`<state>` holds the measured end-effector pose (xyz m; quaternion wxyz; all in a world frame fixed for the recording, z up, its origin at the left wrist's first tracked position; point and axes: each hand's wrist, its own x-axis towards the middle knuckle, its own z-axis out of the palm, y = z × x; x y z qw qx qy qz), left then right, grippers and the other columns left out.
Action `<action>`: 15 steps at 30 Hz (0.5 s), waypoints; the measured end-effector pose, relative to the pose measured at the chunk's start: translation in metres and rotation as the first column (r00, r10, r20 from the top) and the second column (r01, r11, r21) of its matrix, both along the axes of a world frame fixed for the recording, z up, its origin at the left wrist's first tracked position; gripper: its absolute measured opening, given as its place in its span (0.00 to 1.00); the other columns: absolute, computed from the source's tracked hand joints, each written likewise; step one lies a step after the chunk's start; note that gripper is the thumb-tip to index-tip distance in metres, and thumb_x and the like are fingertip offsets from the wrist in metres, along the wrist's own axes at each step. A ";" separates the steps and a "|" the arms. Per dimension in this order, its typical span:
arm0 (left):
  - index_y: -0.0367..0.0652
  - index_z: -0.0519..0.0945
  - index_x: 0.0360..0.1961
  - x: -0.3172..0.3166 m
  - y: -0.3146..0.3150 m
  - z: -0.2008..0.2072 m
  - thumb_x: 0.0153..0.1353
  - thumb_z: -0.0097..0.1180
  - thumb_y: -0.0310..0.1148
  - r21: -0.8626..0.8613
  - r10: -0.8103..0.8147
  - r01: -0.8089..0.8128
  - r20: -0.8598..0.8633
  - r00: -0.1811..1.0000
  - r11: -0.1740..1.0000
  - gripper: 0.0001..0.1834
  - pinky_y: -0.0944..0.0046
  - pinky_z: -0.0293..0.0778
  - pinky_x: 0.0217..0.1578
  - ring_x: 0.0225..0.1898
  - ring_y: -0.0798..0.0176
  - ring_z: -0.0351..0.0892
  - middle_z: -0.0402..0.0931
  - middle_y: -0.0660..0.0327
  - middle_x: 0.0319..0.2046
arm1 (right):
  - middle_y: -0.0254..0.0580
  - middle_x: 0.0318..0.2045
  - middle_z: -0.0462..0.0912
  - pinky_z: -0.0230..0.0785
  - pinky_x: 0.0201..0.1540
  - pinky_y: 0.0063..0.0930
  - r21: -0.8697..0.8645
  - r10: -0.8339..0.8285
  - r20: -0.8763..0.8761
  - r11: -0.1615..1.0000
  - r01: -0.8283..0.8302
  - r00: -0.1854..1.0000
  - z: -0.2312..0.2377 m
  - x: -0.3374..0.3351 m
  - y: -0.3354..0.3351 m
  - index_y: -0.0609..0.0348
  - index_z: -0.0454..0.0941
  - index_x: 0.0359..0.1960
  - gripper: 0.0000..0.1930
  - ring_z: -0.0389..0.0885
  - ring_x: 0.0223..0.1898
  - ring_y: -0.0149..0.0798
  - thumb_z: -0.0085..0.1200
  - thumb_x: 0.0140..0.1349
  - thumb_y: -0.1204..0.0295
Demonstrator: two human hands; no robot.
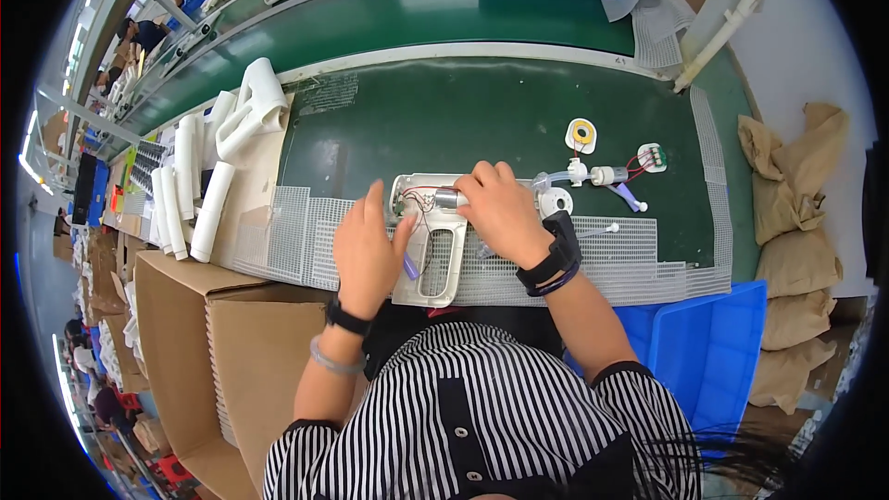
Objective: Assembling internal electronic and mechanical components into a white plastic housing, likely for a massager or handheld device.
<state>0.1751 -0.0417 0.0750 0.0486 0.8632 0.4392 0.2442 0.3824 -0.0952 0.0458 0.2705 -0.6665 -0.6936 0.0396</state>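
Observation:
A white plastic housing half [426,293] with a looped handle lies on the mesh mat in front of me. Red and black wires [421,206] run through its upper end to a silver cylindrical motor [448,198]. My right hand [500,211] has its fingers curled down on the motor's right end, its fingertips partly hidden. My left hand [364,250] hovers at the housing's left edge, fingers raised and thumb apart, holding nothing I can see. Below its thumb rests a lilac plastic piece [411,266]. To the right of my right hand lies a white disc [556,203].
Tubing parts with a yellow-ringed disc [581,136] and a small circuit board [653,158] lie right on the green table. White tubes [213,211] and gun-shaped shells [252,109] are piled left. A cardboard box [269,352] and blue bin [708,352] flank me.

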 end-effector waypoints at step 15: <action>0.40 0.77 0.55 -0.026 -0.053 0.001 0.53 0.69 0.30 -0.170 0.012 0.009 0.127 0.992 0.985 0.27 0.52 0.76 0.42 0.43 0.48 0.79 0.79 0.54 0.41 | 0.37 0.37 0.79 0.74 0.39 0.39 -0.122 0.422 0.184 0.906 -0.405 0.888 0.033 -0.016 0.031 0.47 0.84 0.47 0.13 0.81 0.38 0.44 0.61 0.59 0.71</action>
